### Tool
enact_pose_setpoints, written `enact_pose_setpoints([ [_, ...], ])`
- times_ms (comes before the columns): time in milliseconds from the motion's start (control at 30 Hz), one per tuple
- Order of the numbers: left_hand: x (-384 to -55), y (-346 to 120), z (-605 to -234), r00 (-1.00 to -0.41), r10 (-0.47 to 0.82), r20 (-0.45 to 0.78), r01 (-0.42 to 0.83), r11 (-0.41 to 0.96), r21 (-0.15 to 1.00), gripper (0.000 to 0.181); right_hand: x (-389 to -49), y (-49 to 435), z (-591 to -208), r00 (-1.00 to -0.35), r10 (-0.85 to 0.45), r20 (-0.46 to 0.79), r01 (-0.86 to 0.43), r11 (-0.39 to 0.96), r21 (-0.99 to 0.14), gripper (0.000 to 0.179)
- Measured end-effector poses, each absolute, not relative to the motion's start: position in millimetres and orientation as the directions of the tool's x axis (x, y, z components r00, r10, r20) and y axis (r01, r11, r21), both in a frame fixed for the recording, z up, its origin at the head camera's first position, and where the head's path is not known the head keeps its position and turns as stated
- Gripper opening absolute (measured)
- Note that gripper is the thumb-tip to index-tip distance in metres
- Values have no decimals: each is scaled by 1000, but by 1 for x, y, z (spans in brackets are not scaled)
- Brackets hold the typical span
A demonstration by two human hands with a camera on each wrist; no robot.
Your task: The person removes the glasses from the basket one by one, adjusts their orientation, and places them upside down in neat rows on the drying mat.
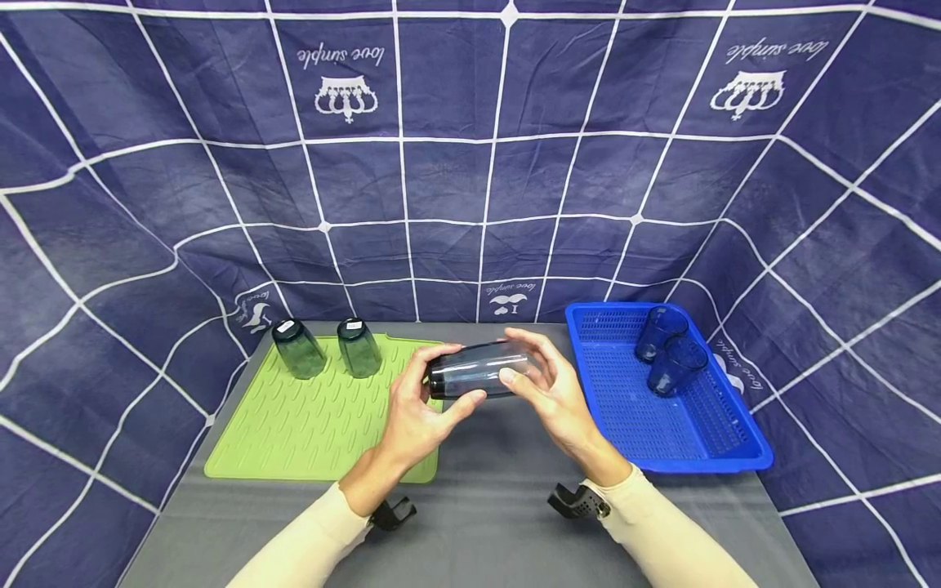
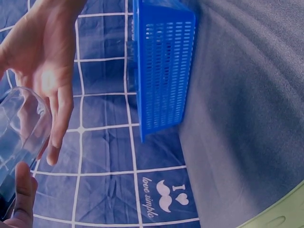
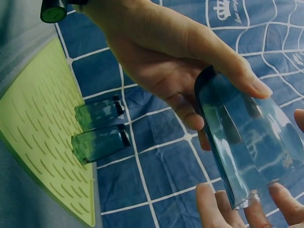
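Count: five glasses in view. Two stand on the mat (image 1: 294, 437): the outer glass (image 1: 299, 349) and the inner glass (image 1: 360, 349), both mouth down, dark bases up, each with a white label on its base. They are side by side near the back edge, apart from each other.

Held glass (image 1: 474, 369): raised in front of the person, between mat and basket, lying roughly on its side, base end toward the mat. Left hand (image 1: 419, 412): fingers curved about the base end, thumb opposite, opened only as far as the glass's width. Right hand (image 1: 555, 400): thumb on the near side, fingers behind at the mouth end, a loose hold; exact fingertip contact cannot be told.

Basket (image 1: 625, 420): two glasses in the far outer part, the rear glass (image 1: 660, 335) and the front glass (image 1: 675, 367), close together; whether they touch is unclear.

Progress, judged from layout: work seems to run from basket to mat. On that reading, two placed, one in transfer and not yet inverted on the mat, two left. Roughly mid-way. Direction is inferred, not seen.
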State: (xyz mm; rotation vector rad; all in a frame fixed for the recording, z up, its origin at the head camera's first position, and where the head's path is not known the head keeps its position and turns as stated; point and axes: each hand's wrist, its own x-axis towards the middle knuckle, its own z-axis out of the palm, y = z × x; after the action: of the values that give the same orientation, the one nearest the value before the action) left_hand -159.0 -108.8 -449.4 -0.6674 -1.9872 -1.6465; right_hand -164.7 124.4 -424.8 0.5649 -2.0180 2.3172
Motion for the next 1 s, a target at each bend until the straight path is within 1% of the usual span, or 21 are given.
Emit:
enact_pose_setpoints([
  [267, -160, -115, -449, -776, 65, 628, 627, 191, 755, 69, -165, 128, -424, -925, -231, 302, -281, -118, -952, 68],
  [433, -161, -117, -450, -776, 64, 627, 627, 189, 756, 69, -166, 130, -424, -922, -237, 307, -286, -118, -951, 68],
  [733, -161, -120, -450, -784, 55, 618, 617, 173, 768, 68, -169, 138, -422, -913, -205, 353, -352, -43, -935, 67],
  [1000, -163, -122, -451, -787, 53, 615, 612, 192, 767, 71, -174, 147, -422, -899, -201, 388, -399, 12, -917, 66],
])
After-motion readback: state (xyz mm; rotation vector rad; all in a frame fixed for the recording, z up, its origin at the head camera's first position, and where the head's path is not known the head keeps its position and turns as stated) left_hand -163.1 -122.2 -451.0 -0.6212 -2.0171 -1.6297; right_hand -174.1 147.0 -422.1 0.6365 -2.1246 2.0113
